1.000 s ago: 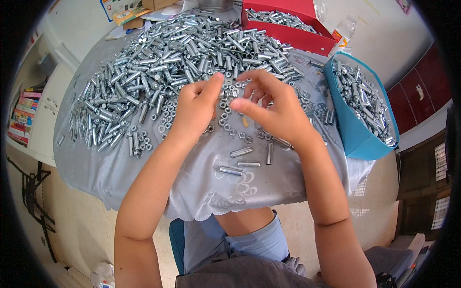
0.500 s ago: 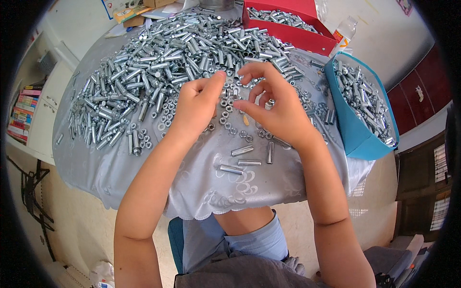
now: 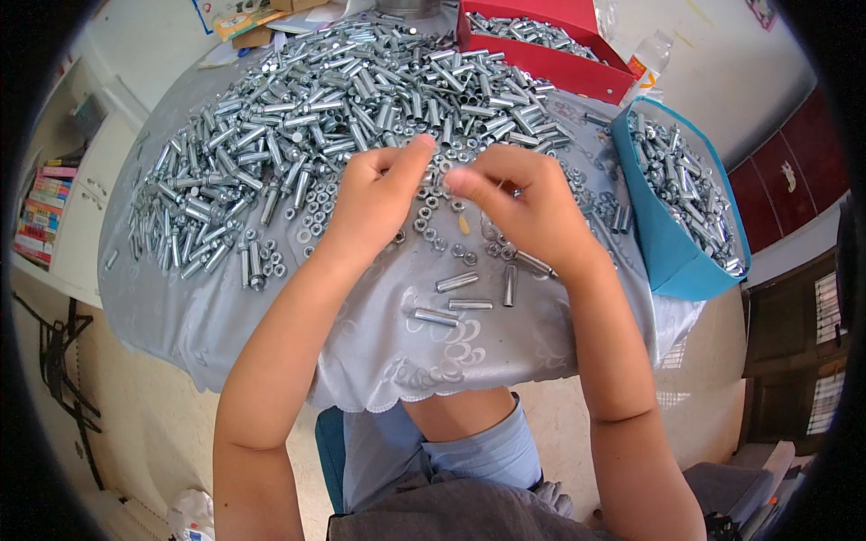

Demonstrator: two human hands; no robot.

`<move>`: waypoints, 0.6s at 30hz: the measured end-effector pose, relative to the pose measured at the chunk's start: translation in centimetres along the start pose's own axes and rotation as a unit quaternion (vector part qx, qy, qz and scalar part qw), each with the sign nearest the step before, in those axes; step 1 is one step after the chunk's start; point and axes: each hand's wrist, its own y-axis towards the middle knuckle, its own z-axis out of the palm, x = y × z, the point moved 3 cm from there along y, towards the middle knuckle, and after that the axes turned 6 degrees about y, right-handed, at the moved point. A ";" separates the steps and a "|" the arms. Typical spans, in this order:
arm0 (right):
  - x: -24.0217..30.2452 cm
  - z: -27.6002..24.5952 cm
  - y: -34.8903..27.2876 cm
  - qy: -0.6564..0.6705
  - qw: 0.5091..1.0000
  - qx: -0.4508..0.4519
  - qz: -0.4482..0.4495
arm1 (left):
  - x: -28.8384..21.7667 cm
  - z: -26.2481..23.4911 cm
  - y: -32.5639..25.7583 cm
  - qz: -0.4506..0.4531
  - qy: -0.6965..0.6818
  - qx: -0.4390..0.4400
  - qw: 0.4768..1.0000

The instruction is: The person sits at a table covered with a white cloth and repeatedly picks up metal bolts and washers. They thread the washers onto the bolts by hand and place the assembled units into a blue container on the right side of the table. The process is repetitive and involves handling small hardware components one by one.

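Observation:
My left hand is closed over the middle of the table, thumb on top, and what its fingers hold is hidden behind it. Close beside it, my right hand pinches with thumb and forefinger near the left thumb. Small shiny metal shows between the hands, too small to name and hard to tell from the nuts behind. Loose hex nuts lie below and around the fingers. Several metal sleeves rest on the cloth nearer to me. Beyond the hands spreads a large heap of sleeve anchor bolts.
A grey tablecloth covers the round table. At right stands a blue bin of bolts; behind it are a red box with more bolts and a plastic bottle. A bookshelf is at far left.
My right hand's spread fingers have closed into a pinch and dropped slightly, coming close to the left thumb. My left hand has shifted slightly right.

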 end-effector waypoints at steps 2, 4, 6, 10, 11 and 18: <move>0.0 0.0 -0.1 0.019 0.999 -0.008 0.024 | -0.2 0.1 -0.1 -0.012 -0.006 -0.005 1.000; 1.1 0.1 0.0 0.072 0.997 -0.028 -0.013 | -0.3 0.2 -0.2 -0.026 -0.006 -0.014 1.000; 0.8 0.3 0.2 0.031 0.998 -0.007 -0.046 | -0.4 0.1 -0.3 -0.040 -0.002 -0.030 0.999; 0.0 0.1 0.0 -0.051 0.999 0.007 0.002 | -0.4 0.2 -0.3 -0.014 0.009 -0.007 1.000; 0.2 0.2 0.0 -0.031 0.999 -0.015 -0.029 | -0.4 0.3 -0.2 -0.006 0.011 -0.009 1.000; 0.7 0.3 0.0 -0.059 0.997 0.001 -0.057 | -0.2 0.1 -0.1 -0.001 0.024 0.010 1.000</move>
